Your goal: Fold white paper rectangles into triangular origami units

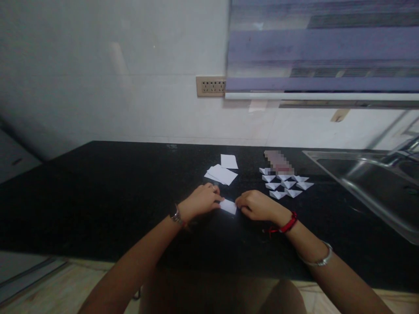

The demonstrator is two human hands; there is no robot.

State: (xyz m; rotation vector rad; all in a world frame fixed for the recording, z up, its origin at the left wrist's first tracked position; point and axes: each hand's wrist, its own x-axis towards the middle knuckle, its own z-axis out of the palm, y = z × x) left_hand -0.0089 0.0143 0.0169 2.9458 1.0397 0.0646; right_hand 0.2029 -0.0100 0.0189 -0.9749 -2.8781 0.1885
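A small folded piece of white paper [228, 206] lies on the black countertop [131, 192] between my two hands. My left hand [203, 199] has its fingers closed at the paper's left edge. At the right edge my right hand [253, 204] pinches the paper between thumb and curled fingers. Just beyond my left hand are several loose white sheets [223, 174], with one separate sheet [229, 161] behind them. Several folded paper boats [288, 185] stand in rows to the right, past my right hand.
A pinkish, blurred-out flat object [279, 162] lies behind the boats. The metal sink [356, 192] and its faucet [406, 150] are at the right. A socket strip [212, 86] and a purple striped blind [321, 52] are on the wall.
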